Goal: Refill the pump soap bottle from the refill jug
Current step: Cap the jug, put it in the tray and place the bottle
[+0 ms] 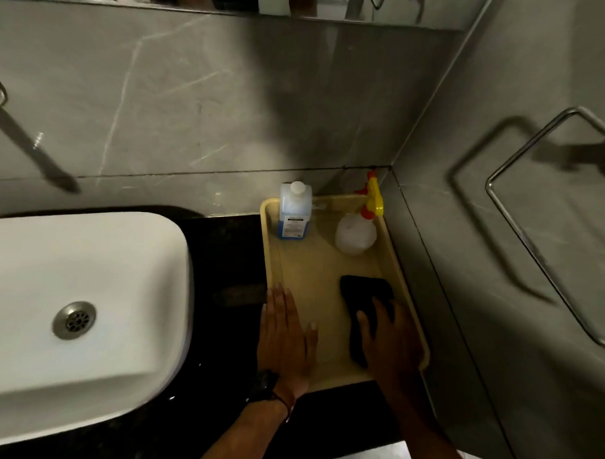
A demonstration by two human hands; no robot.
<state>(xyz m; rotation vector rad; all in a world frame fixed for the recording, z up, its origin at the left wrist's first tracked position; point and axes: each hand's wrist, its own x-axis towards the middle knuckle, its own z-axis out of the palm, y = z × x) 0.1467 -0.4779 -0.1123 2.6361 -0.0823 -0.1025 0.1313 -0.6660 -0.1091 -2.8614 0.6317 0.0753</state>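
Both hands are nearest the camera, at the front end of the beige tray [330,264] on the dark counter [224,261]. Spread flat and holding nothing, the left hand [285,338] presses palm-down over the tray's front left edge, as if to steady it. Beside it, the right hand [390,339] lies on a black cloth [364,293] on the tray floor near the front right corner, fingers laid over it; whether they grip it or only press it down I cannot tell.

At the tray's back left corner stands a clear bottle of blue liquid with a white cap [295,213], upright; this looks like the refill container. In the back right corner is a whitish spray bottle with a yellow and red trigger [359,228]. No pump bottle is visible.

Judging from this, the pouring has not begun, or it is over and the tray is being wiped; nothing is uncapped. Next would come letting go of the cloth, reaching to the back left corner for the blue bottle, and finding the pump bottle.
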